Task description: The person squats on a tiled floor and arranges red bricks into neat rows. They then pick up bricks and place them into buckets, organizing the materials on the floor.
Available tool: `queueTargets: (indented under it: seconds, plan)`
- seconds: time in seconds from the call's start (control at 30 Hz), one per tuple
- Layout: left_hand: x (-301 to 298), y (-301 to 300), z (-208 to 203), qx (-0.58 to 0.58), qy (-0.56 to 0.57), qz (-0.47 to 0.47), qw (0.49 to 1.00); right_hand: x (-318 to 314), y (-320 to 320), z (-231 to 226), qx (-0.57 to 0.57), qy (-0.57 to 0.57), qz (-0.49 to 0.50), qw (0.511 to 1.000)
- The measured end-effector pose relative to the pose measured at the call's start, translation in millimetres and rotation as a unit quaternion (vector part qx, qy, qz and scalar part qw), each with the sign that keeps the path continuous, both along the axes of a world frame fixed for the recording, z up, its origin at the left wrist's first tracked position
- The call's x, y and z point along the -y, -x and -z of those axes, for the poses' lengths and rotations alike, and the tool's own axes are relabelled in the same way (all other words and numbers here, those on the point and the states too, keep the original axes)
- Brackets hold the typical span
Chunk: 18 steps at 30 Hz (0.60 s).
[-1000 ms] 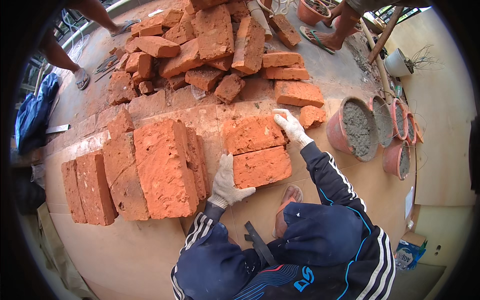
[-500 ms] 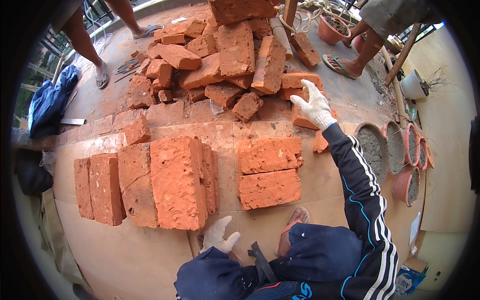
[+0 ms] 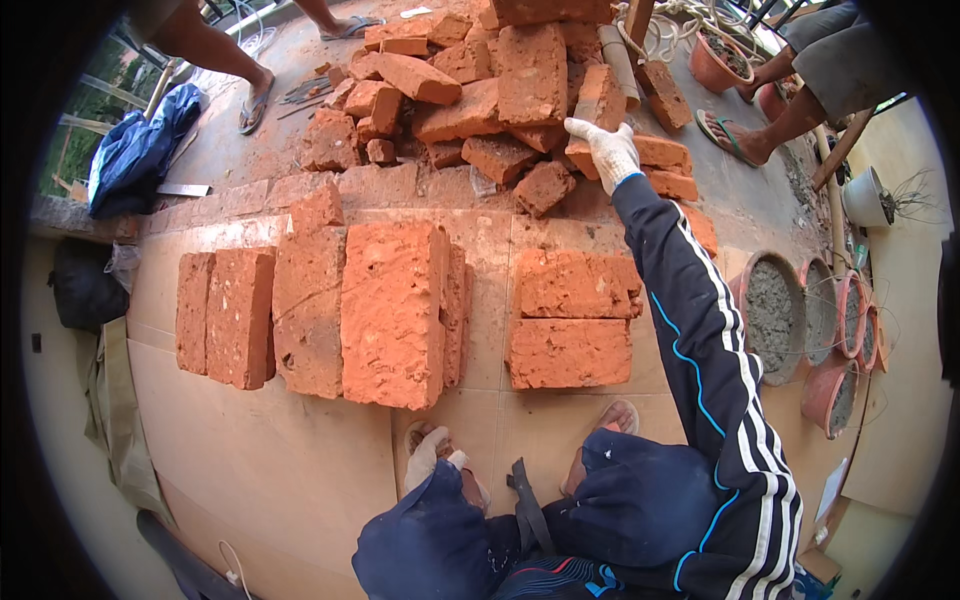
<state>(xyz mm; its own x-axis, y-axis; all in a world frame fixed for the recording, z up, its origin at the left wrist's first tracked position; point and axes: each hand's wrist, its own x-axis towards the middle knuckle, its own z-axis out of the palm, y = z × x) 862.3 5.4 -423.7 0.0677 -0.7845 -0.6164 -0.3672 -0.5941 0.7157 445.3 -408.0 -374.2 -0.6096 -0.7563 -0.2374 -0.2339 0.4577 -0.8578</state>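
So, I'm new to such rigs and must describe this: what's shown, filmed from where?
There's no machine: these are a person's gloved hands. The wide fisheye camera sits on the person's head, looking down, so straight edges bend near the rim. On tan sheeting stand a row of clay bricks at left and two bricks together to their right. Beyond lies a heap of loose bricks; at right are orange buckets of grey, mortar-like paste. The right hand is at a brick on the heap's right side; whether it grips is unclear. The left hand, partly hidden by the left knee, shows nothing held.
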Motion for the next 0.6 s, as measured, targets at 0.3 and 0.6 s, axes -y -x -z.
queueTargets:
  seconds: [0.3,0.6]
  plan:
    - [40.8,22.9,-19.0,-0.109,0.065,0.145,0.981,-177.6,0.8,-82.8,0.063,-0.038,-0.237,0.969]
    - [138.6,112.9,19.9,-0.13,0.263,0.135,0.947,-294.0,-111.8,-70.1,-0.162,-0.108,-0.134,0.972]
